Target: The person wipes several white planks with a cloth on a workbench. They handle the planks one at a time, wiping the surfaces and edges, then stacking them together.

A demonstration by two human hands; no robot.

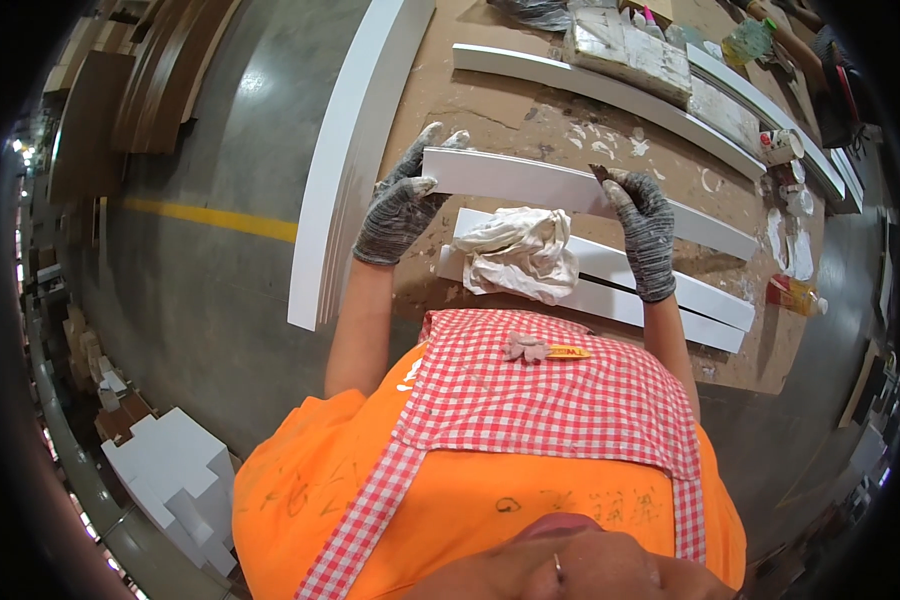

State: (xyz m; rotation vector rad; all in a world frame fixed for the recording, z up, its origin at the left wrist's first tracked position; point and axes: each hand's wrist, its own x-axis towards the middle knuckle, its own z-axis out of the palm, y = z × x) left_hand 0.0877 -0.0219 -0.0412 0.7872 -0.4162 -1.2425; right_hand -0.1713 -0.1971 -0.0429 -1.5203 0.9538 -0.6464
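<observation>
A long white board [530, 183] is raised at a slant above the worktable. My left hand [400, 215], in a grey knit glove with pale fingertips, holds its left end, thumb on the front face and other fingers behind. My right hand [645, 230], gloved alike, is closed at the board's upper edge, right of its middle. A small dark tip [599, 173] shows at its fingers; I cannot tell what it is. Just below the raised board, a crumpled white cloth [520, 255] lies on two more white boards [660, 305].
Tall white panels [345, 150] stand along the brown table's [530, 110] left edge. Another white strip [610, 95] lies farther back, beside a stained white block [630, 55]. Cups [782, 147] and a bottle of reddish liquid [796, 296] sit at the right. A person's arm [790, 45] shows far right.
</observation>
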